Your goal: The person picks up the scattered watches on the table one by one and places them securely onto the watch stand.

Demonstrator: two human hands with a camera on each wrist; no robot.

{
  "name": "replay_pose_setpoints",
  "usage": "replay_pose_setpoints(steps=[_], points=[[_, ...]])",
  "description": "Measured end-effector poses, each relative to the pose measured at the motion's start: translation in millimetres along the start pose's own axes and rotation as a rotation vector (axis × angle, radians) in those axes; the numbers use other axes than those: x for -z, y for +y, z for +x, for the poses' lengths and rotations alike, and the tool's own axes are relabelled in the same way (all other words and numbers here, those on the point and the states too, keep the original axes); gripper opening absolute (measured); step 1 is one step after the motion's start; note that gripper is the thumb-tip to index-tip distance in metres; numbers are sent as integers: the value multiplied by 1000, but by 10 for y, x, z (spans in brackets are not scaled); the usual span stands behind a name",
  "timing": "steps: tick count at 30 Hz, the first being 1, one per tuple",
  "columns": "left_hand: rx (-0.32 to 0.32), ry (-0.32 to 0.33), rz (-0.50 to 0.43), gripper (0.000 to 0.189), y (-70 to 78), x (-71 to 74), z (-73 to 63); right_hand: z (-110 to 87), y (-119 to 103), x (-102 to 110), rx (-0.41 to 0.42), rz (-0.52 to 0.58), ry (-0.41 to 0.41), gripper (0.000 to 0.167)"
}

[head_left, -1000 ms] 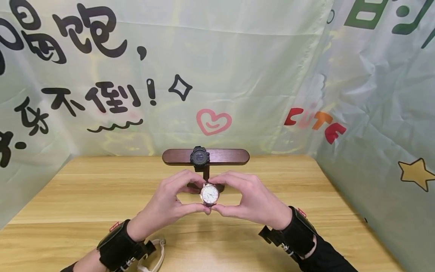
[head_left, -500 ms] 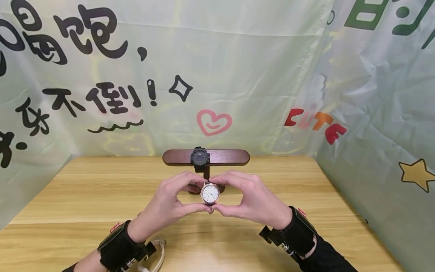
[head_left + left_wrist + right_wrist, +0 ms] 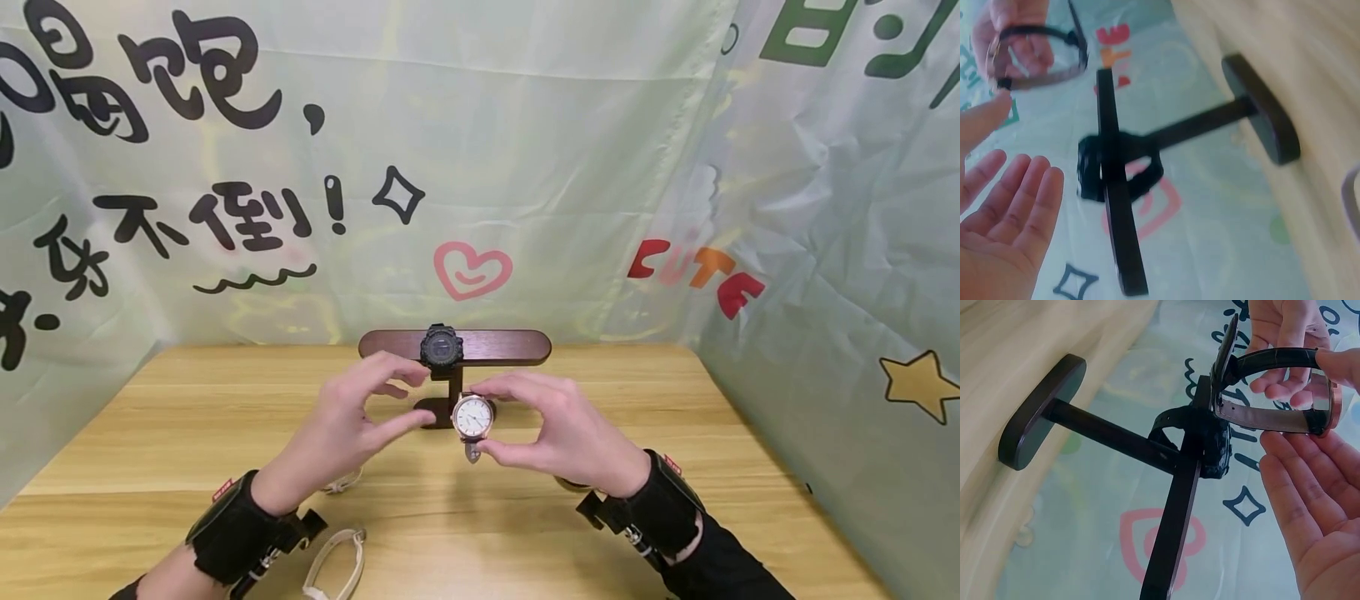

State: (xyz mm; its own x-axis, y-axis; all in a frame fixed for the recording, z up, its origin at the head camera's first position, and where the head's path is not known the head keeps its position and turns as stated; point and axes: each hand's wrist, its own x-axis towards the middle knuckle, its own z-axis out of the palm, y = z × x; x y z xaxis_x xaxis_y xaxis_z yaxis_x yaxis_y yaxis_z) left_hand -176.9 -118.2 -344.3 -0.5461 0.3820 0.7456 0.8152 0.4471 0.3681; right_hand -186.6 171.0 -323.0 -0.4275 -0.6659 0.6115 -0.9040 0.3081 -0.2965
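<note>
A round wristwatch with a white dial and dark strap is held above the table by my right hand, thumb below the case and fingers above it. In the right wrist view its strap forms a loop, with one end sticking out. My left hand is apart from the watch, on its left, with thumb and fingers spread and nothing between them. Behind the hands stands a dark wooden T-shaped watch stand. A black chunky watch is strapped round its bar, left of the middle.
On the wooden table, a pale strap loop lies near the front left. Another pale band shows beside my left wrist, and a dark curved item is partly hidden by my right wrist. A printed cloth hangs behind the table.
My left hand has let go of the white-dial watch and moved left. My right hand still holds the watch, now slightly further right and up. The stand and black watch stay put.
</note>
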Motion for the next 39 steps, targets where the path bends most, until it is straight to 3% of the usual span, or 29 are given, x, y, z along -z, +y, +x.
replay_pose_setpoints(steps=[10,16,26,39], points=[[74,110,267,31,-215,226,32,-5,100,61,-5,-16,16,54],[139,103,350,29,-330,277,13,-7,143,118,-38,-38,15,55],[174,71,380,23,-502,300,-41,-36,221,193,-124,-62,-4,53],[152,87,397,18,-520,294,-48,-71,320,369,-198,-115,15,51]])
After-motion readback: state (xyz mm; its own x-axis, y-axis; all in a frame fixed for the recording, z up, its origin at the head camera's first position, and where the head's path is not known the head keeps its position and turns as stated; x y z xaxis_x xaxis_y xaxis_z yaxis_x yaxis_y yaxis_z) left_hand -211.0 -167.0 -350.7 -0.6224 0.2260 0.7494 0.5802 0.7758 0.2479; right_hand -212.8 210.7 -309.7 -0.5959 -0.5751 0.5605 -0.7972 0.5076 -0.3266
